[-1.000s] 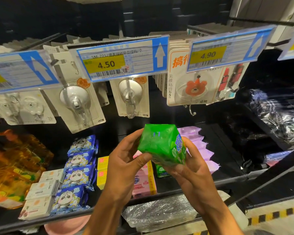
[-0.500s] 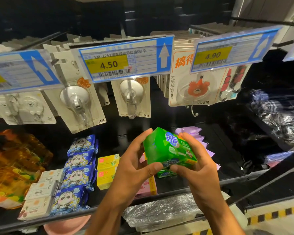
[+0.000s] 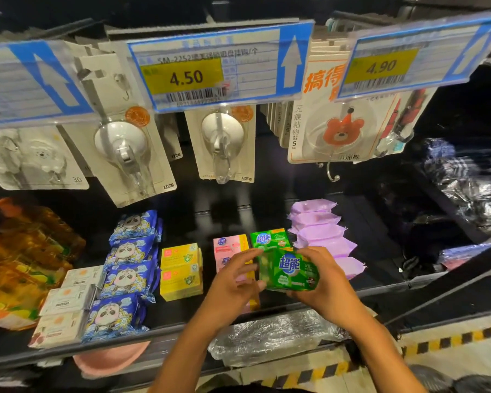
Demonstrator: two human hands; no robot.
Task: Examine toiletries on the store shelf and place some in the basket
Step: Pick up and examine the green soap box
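Note:
Both hands hold a green soap pack (image 3: 291,270) with blue lettering, low over the front of the black shelf (image 3: 380,290). My left hand (image 3: 233,282) grips its left edge between thumb and fingers. My right hand (image 3: 323,282) wraps the right side from beneath, fingers over the top edge. Just behind it a second green pack (image 3: 270,239) lies on the shelf beside pink soap packs (image 3: 229,245). No basket is in view.
Yellow soap boxes (image 3: 181,272), blue panda packs (image 3: 128,268), white boxes (image 3: 65,302) and orange bags (image 3: 20,259) fill the shelf's left. Purple packs (image 3: 321,234) lie to the right. Hook cards (image 3: 219,143) and price tags (image 3: 216,66) hang overhead. A wrapped bundle (image 3: 270,336) sits below.
The green pack has been turned from end-on to label-up and lowered toward the shelf front. Both hands came down with it, and the view moved closer to the shelf.

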